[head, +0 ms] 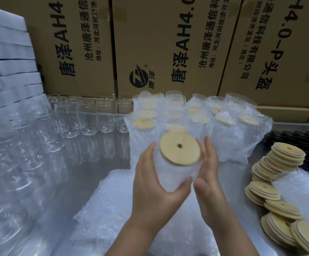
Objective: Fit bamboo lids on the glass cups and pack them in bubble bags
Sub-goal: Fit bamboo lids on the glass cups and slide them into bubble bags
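Bamboo shows pale at the middle of the frame: a round bamboo lid with a small hole sits on a wrapped cup, which is held above the bench with its lidded top tilted toward the camera. The left hand grips the wrapped cup from the left, with the thumb curled across its lower end. The right hand lies along its right side with the fingers straight, pressing against the bubble wrap rather than curling round it.

Flat bubble bags lie in a heap under the hands in the lower middle. Behind the held cup, packed cups stand close together in their bags. Bare glass cups fill the left of the frame. Loose lids are stacked and spilled at the right edge. Cardboard boxes with printed characters fill the top, and white foam sheets are piled at the upper left.
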